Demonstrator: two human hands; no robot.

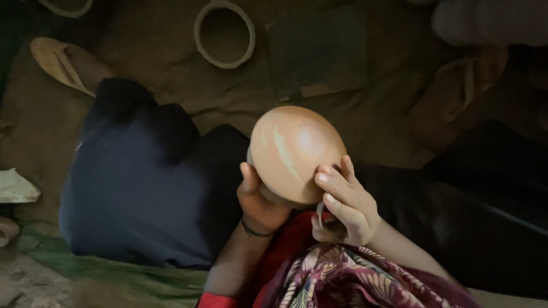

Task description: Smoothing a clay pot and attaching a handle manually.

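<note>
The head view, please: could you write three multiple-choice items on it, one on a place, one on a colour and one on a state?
1. Where is the pale ring?
A. On the ground beyond the pot
B. On the pot
C. On the left wrist

2. What colour is the round clay pot?
A. Blue
B. Reddish brown
C. White

3. How is the pot held?
A. By neither hand
B. By the left hand alone
C. By both hands

Key: 1 A, it lies on the earth floor at the top; 2 B, its smooth surface shows that; 3 C, the left hand cups it and the right hand presses its side.
</note>
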